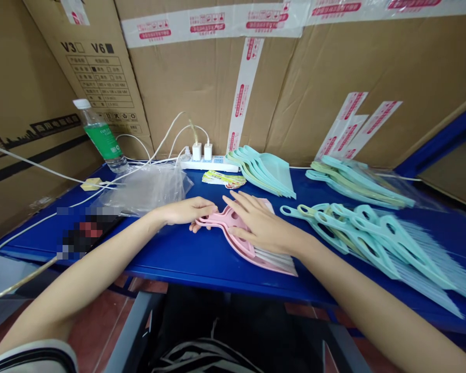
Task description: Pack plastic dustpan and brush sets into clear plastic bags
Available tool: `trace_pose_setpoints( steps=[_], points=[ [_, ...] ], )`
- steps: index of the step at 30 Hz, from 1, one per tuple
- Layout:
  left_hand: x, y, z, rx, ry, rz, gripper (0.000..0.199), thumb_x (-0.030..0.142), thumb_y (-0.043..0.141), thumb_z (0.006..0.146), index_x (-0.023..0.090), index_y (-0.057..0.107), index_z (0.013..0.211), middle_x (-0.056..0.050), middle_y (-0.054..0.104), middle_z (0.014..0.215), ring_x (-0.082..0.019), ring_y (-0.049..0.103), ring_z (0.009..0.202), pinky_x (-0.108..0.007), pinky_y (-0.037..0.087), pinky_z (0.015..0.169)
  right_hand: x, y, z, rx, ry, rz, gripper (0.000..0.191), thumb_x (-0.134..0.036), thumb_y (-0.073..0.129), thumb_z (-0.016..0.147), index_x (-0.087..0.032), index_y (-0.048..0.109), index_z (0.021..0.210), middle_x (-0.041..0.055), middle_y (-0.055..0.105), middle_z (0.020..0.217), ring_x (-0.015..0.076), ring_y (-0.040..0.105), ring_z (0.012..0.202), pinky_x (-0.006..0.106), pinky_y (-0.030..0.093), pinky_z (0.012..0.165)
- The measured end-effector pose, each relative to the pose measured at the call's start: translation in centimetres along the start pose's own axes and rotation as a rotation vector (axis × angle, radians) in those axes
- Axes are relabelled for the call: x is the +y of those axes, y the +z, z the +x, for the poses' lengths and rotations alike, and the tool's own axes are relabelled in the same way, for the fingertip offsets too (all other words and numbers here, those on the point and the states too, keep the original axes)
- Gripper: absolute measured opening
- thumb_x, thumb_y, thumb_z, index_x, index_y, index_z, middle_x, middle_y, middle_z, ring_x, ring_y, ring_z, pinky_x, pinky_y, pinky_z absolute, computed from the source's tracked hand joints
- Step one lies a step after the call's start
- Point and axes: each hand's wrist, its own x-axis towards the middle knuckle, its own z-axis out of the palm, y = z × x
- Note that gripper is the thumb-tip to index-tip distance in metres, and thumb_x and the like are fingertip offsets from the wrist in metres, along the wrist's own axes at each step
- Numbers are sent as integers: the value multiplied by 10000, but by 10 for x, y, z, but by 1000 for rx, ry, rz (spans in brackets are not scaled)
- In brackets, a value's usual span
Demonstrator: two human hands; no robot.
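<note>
Cardboard walls [202,88] with red-printed packing tape stand behind a blue counter [178,274], and we reach over its front part with both arms. Our stack of pink plastic hand brooms [252,261] lies flat on the counter just in front of us, between our two hands. Its long axis goes on a slant: the looped handle ends point to the left and a little away from us, and the pale bristles point to the right and toward us.

Our left grip [184,211] is nearer to the handle ends. Its fingers curl against them, but we cannot tell if they are truly clamped. Our right grip [260,225] is nearer to the bristles and lies over the middle of the stack, with its fingers spread apart and not closed.

To the right, many teal hand brooms [357,233] lie fanned out on the counter. Farther back, more teal and pale green handles [353,184] rest on clear film, and nested teal dustpans [260,171] lie near a power strip [209,164]. A crumpled clear plastic bag [143,189] sits by our left wrist; we cannot see well what is inside it. A water bottle [101,135] stands at the back left.
</note>
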Motion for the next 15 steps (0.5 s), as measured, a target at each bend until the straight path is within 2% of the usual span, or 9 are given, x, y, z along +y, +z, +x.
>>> trace_pose_setpoints(
  steps=[3,6,10,15],
  points=[
    [-3,2,1,-30,18,-53,433,552,536,889,136,556,770,6,615,704,-31,444,392,-179,310,370,-2,8,4,-59,-5,-9,718,-537,339,957,-141,245,1548,162,191,1626,335,120,1495,597,147,1177],
    [-5,2,3,-25,29,-77,440,546,563,879,120,592,774,-9,640,717,-22,418,393,-176,296,370,-2,11,7,-54,-20,-9,694,-508,318,969,-133,238,1548,160,196,1624,325,107,1498,615,91,1178],
    [-7,1,3,-22,35,-83,478,585,594,847,114,627,769,-4,634,672,-30,419,402,-175,293,378,-1,17,8,16,-42,-2,634,-473,329,969,-176,298,1528,151,284,1600,326,187,1484,642,128,1161],
    [-6,1,2,-20,42,-89,545,660,621,791,117,654,744,22,590,586,-33,406,390,-173,293,378,-2,20,9,62,-25,-22,559,-333,362,945,-150,402,1473,157,411,1536,332,283,1445,640,152,1158]
  ],
)
